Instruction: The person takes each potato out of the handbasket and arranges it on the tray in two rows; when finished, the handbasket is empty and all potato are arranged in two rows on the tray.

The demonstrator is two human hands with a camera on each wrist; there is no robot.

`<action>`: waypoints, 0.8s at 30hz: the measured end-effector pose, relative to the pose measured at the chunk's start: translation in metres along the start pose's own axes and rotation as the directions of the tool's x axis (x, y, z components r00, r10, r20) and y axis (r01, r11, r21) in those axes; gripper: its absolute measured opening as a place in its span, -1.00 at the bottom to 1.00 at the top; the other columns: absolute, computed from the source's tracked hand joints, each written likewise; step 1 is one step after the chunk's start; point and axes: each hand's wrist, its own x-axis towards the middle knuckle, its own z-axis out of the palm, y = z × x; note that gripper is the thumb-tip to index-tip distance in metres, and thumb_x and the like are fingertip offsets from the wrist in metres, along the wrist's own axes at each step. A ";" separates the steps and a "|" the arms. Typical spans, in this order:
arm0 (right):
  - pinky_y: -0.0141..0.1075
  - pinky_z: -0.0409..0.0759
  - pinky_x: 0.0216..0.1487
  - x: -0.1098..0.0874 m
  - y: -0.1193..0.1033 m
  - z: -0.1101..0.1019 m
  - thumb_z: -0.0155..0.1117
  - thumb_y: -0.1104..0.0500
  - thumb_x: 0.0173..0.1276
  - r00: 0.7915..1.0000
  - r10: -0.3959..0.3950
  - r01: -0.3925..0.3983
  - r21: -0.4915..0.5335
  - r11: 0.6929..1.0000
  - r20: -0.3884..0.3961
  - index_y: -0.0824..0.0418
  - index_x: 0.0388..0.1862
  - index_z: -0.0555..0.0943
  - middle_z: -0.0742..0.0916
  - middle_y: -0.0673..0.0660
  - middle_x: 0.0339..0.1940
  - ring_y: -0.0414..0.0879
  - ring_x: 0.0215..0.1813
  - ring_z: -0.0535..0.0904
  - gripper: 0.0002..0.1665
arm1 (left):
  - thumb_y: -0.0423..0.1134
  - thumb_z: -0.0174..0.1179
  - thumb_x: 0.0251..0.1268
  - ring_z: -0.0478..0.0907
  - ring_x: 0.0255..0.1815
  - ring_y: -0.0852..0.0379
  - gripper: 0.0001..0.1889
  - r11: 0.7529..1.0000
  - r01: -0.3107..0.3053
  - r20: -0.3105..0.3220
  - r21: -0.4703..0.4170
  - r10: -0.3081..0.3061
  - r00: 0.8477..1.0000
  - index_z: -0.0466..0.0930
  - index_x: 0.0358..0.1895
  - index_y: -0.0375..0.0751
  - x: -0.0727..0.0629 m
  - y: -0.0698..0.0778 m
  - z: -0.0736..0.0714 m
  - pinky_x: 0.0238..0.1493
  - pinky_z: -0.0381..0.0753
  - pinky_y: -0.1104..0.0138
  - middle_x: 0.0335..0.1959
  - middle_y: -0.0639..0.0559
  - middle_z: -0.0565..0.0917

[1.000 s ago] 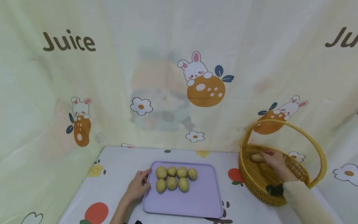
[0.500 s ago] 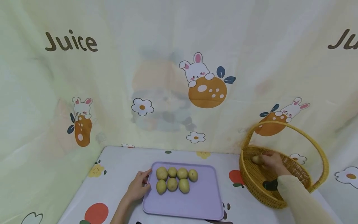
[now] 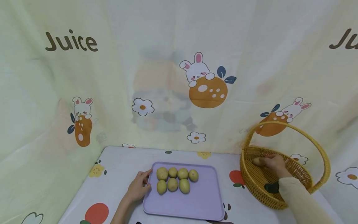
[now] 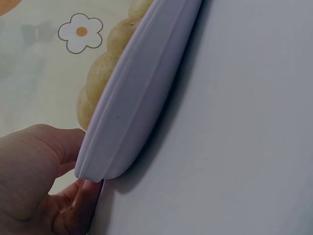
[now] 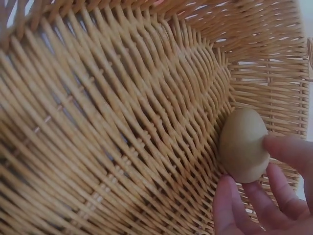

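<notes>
My right hand (image 3: 275, 163) reaches into the wicker basket (image 3: 258, 193) and holds a potato (image 5: 244, 144) between thumb and fingers, against the woven inside. The potato is pale yellow and egg-shaped, partly hidden by the hand in the head view. My left hand (image 3: 137, 186) grips the left edge of a lilac tray (image 3: 199, 202); the left wrist view shows fingers (image 4: 71, 147) on both sides of the rim. Several potatoes (image 3: 172, 184) lie on the tray in two rows, a longer one at the back and a shorter one in front.
A dark green strap-like thing (image 3: 272, 187) shows by the right wrist, over the basket. The basket's tall arched handle (image 3: 310, 140) rises above the right forearm. A printed curtain (image 3: 167, 77) stands behind the patterned tablecloth (image 3: 123, 161).
My right hand has shifted slightly and closed further over the potato, which is more covered now. The left hand and the tray stay in place; the head view has tilted a little.
</notes>
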 end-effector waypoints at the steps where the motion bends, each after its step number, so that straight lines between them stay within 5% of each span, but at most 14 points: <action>1: -0.09 0.65 -0.20 -0.002 -0.001 -0.001 0.29 0.16 0.30 1.000 -0.008 0.008 -0.002 1.000 0.015 0.66 0.11 0.40 0.50 0.41 -0.03 -0.10 -0.28 0.57 -0.37 | -0.42 0.22 0.00 0.40 -0.32 0.26 -0.33 1.000 0.001 0.000 0.002 -0.001 1.000 0.46 0.34 -0.27 0.000 0.000 0.000 -0.33 0.36 0.38 -0.15 0.04 0.44; 6: -0.09 0.63 -0.15 -0.009 -0.007 -0.004 0.33 0.18 0.28 0.997 0.014 -0.013 -0.010 1.000 0.071 0.67 0.01 0.49 0.63 0.23 -0.21 -0.10 -0.28 0.59 -0.44 | -0.41 0.22 0.02 0.41 -0.31 0.27 -0.33 1.000 0.005 0.005 0.007 -0.005 1.000 0.46 0.34 -0.26 -0.001 0.001 0.000 -0.32 0.37 0.38 -0.16 0.05 0.43; 14: -0.02 0.61 -0.10 -0.015 -0.010 -0.003 0.31 -0.01 0.32 0.982 0.089 -0.073 -0.096 0.993 0.167 0.41 -0.24 0.63 0.66 0.06 -0.33 -0.06 -0.23 0.59 -0.56 | -0.41 0.22 0.01 0.41 -0.32 0.25 -0.34 1.000 -0.018 0.006 0.000 0.018 1.000 0.46 0.33 -0.31 -0.002 0.002 0.001 -0.35 0.36 0.38 -0.17 0.02 0.44; 21: -0.02 0.61 -0.09 -0.020 -0.011 -0.001 0.18 0.11 0.38 0.983 0.095 -0.084 -0.078 0.993 0.156 0.65 0.11 0.29 0.54 0.35 -0.11 0.06 -0.15 0.58 -0.36 | -0.41 0.23 0.01 0.41 -0.32 0.27 -0.34 1.000 -0.028 0.000 0.001 0.028 1.000 0.46 0.33 -0.30 -0.002 0.002 0.002 -0.35 0.37 0.38 -0.18 0.03 0.44; 24: -0.10 0.59 -0.17 -0.021 -0.012 -0.004 0.11 0.18 0.39 0.982 0.101 -0.097 -0.028 0.995 0.157 0.55 -0.25 0.37 0.52 0.24 -0.34 -0.03 -0.30 0.53 -0.64 | -0.42 0.23 -0.01 0.42 -0.33 0.26 -0.34 0.999 -0.050 -0.011 -0.006 0.050 0.999 0.47 0.32 -0.31 -0.002 0.001 0.001 -0.36 0.37 0.38 -0.19 0.03 0.44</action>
